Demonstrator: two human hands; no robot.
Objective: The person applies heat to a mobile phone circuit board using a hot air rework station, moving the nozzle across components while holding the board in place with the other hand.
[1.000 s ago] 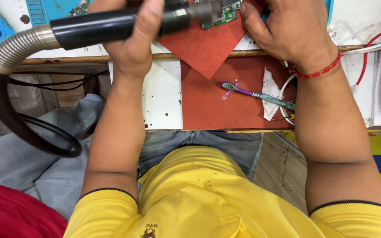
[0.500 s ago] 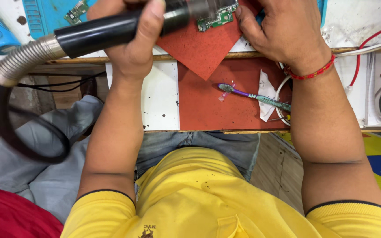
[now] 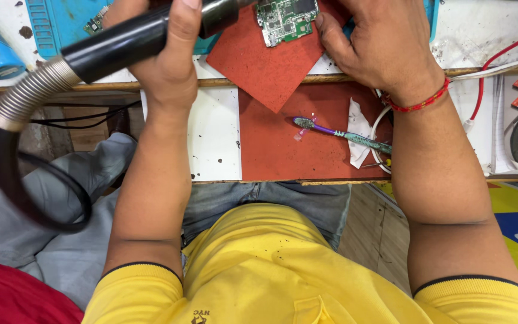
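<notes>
Gripping tool: left hand (image 3: 166, 60) wrapped tight around black hot-air handle (image 3: 133, 39), thumb across the barrel; ribbed metal hose (image 3: 28, 93) trails toward 8 o'clock.
Right grip: right hand (image 3: 385, 45), fingers bent, fingertips pressing the right edge of green circuit board (image 3: 286, 21); whether it pinches cannot be told.
Board position: on red mat (image 3: 265, 69), at 12 o'clock on the tabletop (image 3: 214, 138).
Nearby: toothbrush (image 3: 340, 133) at 5 o'clock of the board.
Change: more of the board now shows below the top edge; nozzle sits left of it.
</notes>
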